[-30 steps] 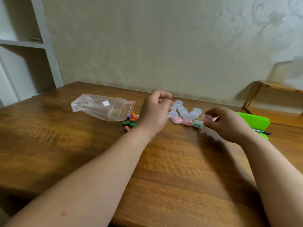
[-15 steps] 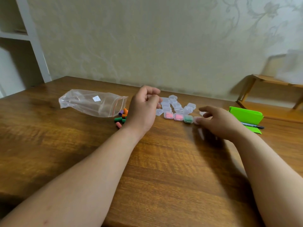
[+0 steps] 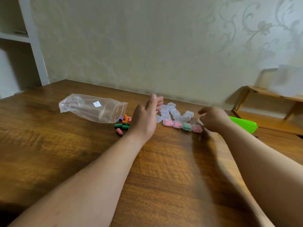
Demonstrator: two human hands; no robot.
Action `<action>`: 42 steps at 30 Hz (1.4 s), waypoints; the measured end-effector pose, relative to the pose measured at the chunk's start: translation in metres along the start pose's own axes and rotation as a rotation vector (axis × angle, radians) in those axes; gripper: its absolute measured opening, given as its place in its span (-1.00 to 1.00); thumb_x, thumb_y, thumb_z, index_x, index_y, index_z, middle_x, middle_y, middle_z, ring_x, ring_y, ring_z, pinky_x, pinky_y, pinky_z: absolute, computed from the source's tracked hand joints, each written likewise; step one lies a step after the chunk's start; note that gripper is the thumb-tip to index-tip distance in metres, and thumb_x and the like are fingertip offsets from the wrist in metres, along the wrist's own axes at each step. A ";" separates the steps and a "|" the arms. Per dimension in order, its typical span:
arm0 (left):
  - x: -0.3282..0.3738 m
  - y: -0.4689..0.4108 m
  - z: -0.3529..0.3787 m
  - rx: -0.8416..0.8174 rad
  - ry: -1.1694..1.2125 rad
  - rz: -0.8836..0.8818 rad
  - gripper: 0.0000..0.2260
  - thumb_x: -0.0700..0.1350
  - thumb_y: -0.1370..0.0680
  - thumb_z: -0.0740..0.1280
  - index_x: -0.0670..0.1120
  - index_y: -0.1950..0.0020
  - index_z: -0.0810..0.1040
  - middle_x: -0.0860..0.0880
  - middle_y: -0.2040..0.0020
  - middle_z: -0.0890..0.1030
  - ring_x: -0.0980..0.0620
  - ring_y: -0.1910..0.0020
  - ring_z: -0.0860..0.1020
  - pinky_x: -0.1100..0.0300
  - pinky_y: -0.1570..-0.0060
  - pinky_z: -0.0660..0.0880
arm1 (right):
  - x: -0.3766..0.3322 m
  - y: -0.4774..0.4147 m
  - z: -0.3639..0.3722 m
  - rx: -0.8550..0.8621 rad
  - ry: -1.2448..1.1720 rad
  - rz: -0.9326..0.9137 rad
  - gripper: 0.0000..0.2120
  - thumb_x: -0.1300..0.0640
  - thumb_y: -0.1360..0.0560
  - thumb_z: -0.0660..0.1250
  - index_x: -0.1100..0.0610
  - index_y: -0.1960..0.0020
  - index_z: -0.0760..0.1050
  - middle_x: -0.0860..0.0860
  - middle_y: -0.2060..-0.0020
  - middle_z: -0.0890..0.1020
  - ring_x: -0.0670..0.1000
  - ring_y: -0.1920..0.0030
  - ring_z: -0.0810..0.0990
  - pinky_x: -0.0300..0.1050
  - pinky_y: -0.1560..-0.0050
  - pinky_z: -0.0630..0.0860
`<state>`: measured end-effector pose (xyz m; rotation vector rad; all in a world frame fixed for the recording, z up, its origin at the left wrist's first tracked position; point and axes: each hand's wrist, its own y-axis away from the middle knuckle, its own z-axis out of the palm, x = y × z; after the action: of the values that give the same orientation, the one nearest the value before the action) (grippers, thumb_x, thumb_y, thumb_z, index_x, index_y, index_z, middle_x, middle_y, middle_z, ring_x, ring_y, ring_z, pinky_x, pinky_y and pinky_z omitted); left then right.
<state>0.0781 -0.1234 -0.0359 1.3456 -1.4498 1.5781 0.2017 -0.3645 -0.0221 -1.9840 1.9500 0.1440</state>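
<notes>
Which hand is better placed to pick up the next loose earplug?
Probably the left hand: it is right beside the earplug pile. The right hand sits beyond the row of small cases.

Legible text, brands, numbers, signs: none. Small white sticker (image 3: 96, 104) on clear zip bag (image 3: 85, 108): print, if any, too small to read. Small clear boxes (image 3: 175, 113): no marking discernible at this distance.
</notes>
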 end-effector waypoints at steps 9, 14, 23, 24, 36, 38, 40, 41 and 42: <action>-0.001 -0.001 -0.001 0.018 0.001 0.003 -0.61 0.15 -0.79 0.07 0.03 -0.35 0.61 0.08 -0.27 0.65 0.15 -0.24 0.61 0.11 -0.23 0.58 | -0.002 -0.009 0.009 -0.001 0.075 0.067 -0.67 0.17 -0.56 0.40 0.00 -0.31 0.62 0.09 -0.19 0.68 0.13 -0.08 0.61 -0.06 0.00 0.53; 0.002 0.004 -0.001 0.020 -0.031 0.006 -0.78 0.05 -0.76 0.19 0.07 -0.26 0.61 0.09 -0.12 0.67 0.11 -0.15 0.63 0.04 -0.16 0.62 | -0.037 0.026 -0.022 0.143 -0.240 -0.115 -0.75 0.11 -0.61 0.31 -0.08 -0.25 0.59 -0.02 -0.05 0.70 0.10 0.08 0.66 -0.04 0.09 0.56; 0.020 0.032 -0.030 -0.014 0.105 -0.158 -0.78 0.01 -0.77 0.23 -0.07 -0.18 0.61 -0.10 0.04 0.75 -0.08 0.03 0.76 0.04 -0.01 0.70 | -0.109 0.129 0.003 0.075 -0.782 -0.467 -0.78 -0.07 -0.63 0.42 -0.10 -0.25 0.53 -0.17 -0.05 0.69 -0.16 0.04 0.69 -0.26 0.07 0.56; 0.018 0.037 -0.035 -0.043 0.112 -0.171 -0.77 0.01 -0.77 0.24 -0.08 -0.18 0.61 -0.11 0.03 0.75 -0.09 0.03 0.76 0.03 -0.01 0.69 | -0.110 0.133 0.008 0.057 -0.789 -0.488 -0.77 -0.04 -0.62 0.44 -0.08 -0.25 0.53 -0.19 -0.05 0.69 -0.17 0.01 0.68 -0.31 0.05 0.54; 0.002 0.048 -0.035 -0.086 0.232 -0.106 -0.78 -0.13 -0.72 0.37 0.01 -0.37 0.59 -0.13 -0.09 0.77 -0.13 -0.09 0.76 0.05 -0.11 0.70 | -0.096 0.136 0.014 -0.128 -1.012 -0.403 -0.79 0.09 -0.66 0.38 -0.04 -0.29 0.56 -0.10 -0.16 0.70 -0.12 -0.19 0.68 0.04 -0.26 0.63; -0.001 0.048 -0.036 -0.105 0.216 -0.100 -0.75 -0.16 -0.72 0.37 0.03 -0.38 0.60 -0.14 -0.09 0.77 -0.14 -0.10 0.75 0.03 -0.14 0.69 | -0.095 0.135 0.013 -0.148 -1.041 -0.375 -0.89 0.07 -0.67 0.37 0.03 -0.18 0.59 -0.06 -0.02 0.74 -0.06 -0.08 0.72 0.05 -0.21 0.64; -0.003 0.048 -0.035 -0.140 0.195 -0.095 -0.73 -0.17 -0.72 0.37 0.04 -0.40 0.60 -0.12 -0.09 0.77 -0.10 -0.10 0.75 0.04 -0.15 0.68 | -0.096 0.136 0.012 -0.166 -1.062 -0.360 -0.91 0.08 -0.67 0.39 0.09 -0.11 0.60 -0.03 0.08 0.76 -0.05 0.00 0.73 -0.01 -0.13 0.64; -0.005 0.048 -0.035 -0.158 0.186 -0.090 -0.73 -0.17 -0.71 0.38 0.05 -0.40 0.60 -0.10 -0.08 0.77 -0.08 -0.10 0.75 0.03 -0.17 0.68 | -0.096 0.135 0.012 -0.176 -1.064 -0.357 -0.89 0.08 -0.66 0.41 0.11 -0.10 0.60 -0.02 0.10 0.76 -0.05 0.02 0.73 -0.04 -0.09 0.63; -0.006 0.048 -0.036 -0.169 0.180 -0.086 -0.72 -0.17 -0.71 0.38 0.06 -0.40 0.61 -0.08 -0.07 0.77 -0.07 -0.10 0.75 0.00 -0.20 0.67 | -0.096 0.135 0.011 -0.186 -1.061 -0.356 -0.87 0.07 -0.64 0.43 0.12 -0.10 0.59 -0.01 0.10 0.76 -0.06 0.04 0.73 -0.06 -0.07 0.62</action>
<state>0.0260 -0.0990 -0.0543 1.1238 -1.3639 1.4480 0.0664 -0.2688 -0.0263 -1.7308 0.9162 1.0571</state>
